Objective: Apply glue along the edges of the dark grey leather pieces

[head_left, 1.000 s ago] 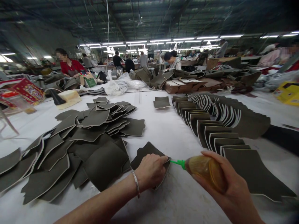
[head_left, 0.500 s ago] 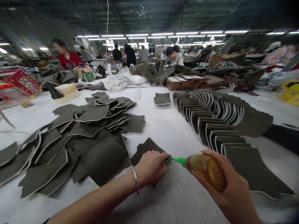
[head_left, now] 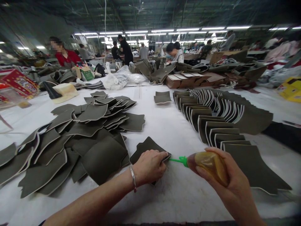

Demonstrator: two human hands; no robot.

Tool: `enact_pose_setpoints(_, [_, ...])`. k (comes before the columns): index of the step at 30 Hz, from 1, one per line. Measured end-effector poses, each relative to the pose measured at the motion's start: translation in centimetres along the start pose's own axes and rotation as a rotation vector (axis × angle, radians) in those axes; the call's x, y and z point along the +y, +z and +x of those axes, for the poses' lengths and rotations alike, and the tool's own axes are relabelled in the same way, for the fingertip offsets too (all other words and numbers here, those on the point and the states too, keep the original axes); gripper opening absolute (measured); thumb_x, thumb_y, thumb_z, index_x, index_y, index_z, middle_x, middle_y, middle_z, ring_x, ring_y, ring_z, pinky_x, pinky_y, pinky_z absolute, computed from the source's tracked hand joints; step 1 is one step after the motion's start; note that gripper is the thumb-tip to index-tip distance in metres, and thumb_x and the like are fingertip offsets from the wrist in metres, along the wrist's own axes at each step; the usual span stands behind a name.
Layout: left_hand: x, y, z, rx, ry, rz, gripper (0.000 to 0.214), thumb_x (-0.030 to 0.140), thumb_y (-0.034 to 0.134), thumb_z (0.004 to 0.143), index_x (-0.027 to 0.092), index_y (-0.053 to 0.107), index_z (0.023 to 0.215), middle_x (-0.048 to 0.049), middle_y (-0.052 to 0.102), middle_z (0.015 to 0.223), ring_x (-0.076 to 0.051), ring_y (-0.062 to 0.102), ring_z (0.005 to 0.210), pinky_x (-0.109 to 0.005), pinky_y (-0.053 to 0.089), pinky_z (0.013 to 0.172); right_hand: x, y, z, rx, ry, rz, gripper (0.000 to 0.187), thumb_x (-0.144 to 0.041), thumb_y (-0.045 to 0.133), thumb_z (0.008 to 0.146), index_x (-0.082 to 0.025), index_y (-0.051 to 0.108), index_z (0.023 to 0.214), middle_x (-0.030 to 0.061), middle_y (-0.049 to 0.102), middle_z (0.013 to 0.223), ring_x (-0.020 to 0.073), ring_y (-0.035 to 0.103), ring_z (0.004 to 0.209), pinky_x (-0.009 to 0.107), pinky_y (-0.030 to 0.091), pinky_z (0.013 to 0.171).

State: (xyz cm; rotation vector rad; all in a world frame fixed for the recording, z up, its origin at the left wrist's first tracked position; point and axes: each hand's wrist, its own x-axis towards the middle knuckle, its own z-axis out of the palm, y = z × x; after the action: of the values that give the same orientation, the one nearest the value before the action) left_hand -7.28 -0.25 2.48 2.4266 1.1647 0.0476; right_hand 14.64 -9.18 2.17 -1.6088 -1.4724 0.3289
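Observation:
My left hand (head_left: pixel 150 166), with a silvery bracelet at the wrist, grips a dark olive leather-like piece (head_left: pixel 147 145) near its right corner. The index finger lies along the top; the thumb is hidden. Wrapped around a squeeze bottle (head_left: pixel 209 166) of amber liquid is my right hand (head_left: pixel 236 185). The bottle lies almost level, its thin green nozzle (head_left: pixel 177 160) pointing left, with the tip at the edge of the held piece beside my left index finger. Whether liquid comes out is too small to tell.
Left of my hands lies a loose pile of similar pieces (head_left: pixel 101 160). On the right, a long overlapping row (head_left: pixel 254 163) curves away over the white table (head_left: pixel 160 122). Farther back are a small stack (head_left: pixel 162 97), plastic bags (head_left: pixel 115 80), brown stacked panels (head_left: pixel 183 81) and several people.
The nozzle tip stays at the piece's edge while the bottle tilts slightly. My left hand keeps its hold. The whole view has shifted a little.

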Motion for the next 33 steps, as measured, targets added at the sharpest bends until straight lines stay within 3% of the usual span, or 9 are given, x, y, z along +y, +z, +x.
enact_pose_setpoints(5, [0.0, -0.1, -0.1, -0.026, -0.008, -0.006, 0.048, 0.02, 0.045, 0.085, 0.024, 0.063, 0.13, -0.0095, 0.072, 0.105, -0.028, 0.068, 0.095, -0.04, 0.054, 0.088, 0.2, 0.0, -0.4, -0.002, -0.025, 0.012, 0.04, -0.051, 0.066, 0.089, -0.03, 0.053, 0.121, 0.0001, 0.058, 0.113, 0.0221, 0.058, 0.095, 0.033, 0.045, 0.088])
enact_pose_setpoints(12, [-0.2, -0.1, -0.2, -0.023, -0.002, -0.009, 0.047, 0.017, 0.044, 0.087, 0.024, 0.061, 0.131, -0.0081, 0.071, 0.109, -0.025, 0.067, 0.097, -0.037, 0.053, 0.089, 0.2, 0.2, -0.9, -0.003, 0.069, 0.102, 0.04, -0.051, 0.067, 0.087, -0.029, 0.054, 0.118, 0.0007, 0.057, 0.11, 0.0222, 0.057, 0.092, 0.034, 0.046, 0.086])
enact_pose_setpoints(17, [-0.3, -0.1, -0.4, -0.019, 0.008, -0.001, 0.049, 0.016, 0.043, 0.088, 0.022, 0.06, 0.133, -0.0089, 0.072, 0.105, -0.026, 0.068, 0.094, -0.038, 0.053, 0.086, 1.3, 0.3, -1.4, -0.082, 0.121, 0.185, 0.044, -0.052, 0.068, 0.088, -0.027, 0.055, 0.121, 0.0023, 0.059, 0.107, 0.0216, 0.059, 0.086, 0.034, 0.048, 0.081])
enact_pose_setpoints(20, [-0.4, 0.0, -0.5, -0.003, 0.014, 0.003, 0.048, 0.016, 0.042, 0.089, 0.022, 0.06, 0.134, -0.0087, 0.071, 0.104, -0.025, 0.068, 0.092, -0.037, 0.053, 0.085, 1.8, 0.5, -1.6, -0.054, 0.102, 0.191, 0.044, -0.051, 0.072, 0.086, -0.028, 0.055, 0.119, 0.0007, 0.06, 0.104, 0.0199, 0.06, 0.084, 0.03, 0.049, 0.076])
enact_pose_setpoints(27, [-0.7, 0.3, -0.7, 0.015, 0.03, 0.005, 0.047, 0.017, 0.04, 0.092, 0.021, 0.058, 0.135, -0.0074, 0.07, 0.098, -0.024, 0.068, 0.088, -0.034, 0.053, 0.08, 0.3, 1.2, -3.0, -0.071, 0.185, 0.306, 0.041, -0.054, 0.067, 0.088, -0.031, 0.055, 0.12, -0.0025, 0.057, 0.111, 0.0175, 0.057, 0.09, 0.026, 0.043, 0.081])
enact_pose_setpoints(30, [-0.7, 0.3, -0.8, 0.011, 0.034, 0.017, 0.045, 0.018, 0.039, 0.093, 0.02, 0.057, 0.135, -0.0076, 0.069, 0.098, -0.024, 0.068, 0.086, -0.034, 0.053, 0.079, 0.3, 1.3, -3.3, -0.032, 0.203, 0.313, 0.042, -0.051, 0.07, 0.086, -0.029, 0.056, 0.119, -0.0004, 0.058, 0.111, 0.0199, 0.057, 0.094, 0.027, 0.044, 0.083])
enact_pose_setpoints(33, [-0.5, 0.2, -0.9, -0.002, 0.021, 0.02, 0.045, 0.019, 0.039, 0.094, 0.021, 0.056, 0.136, -0.0075, 0.069, 0.1, -0.023, 0.067, 0.087, -0.034, 0.052, 0.08, 0.4, 1.4, -3.8, -0.083, 0.199, 0.314, 0.044, -0.053, 0.068, 0.086, -0.028, 0.056, 0.119, 0.0011, 0.059, 0.11, 0.0217, 0.058, 0.092, 0.029, 0.046, 0.081])
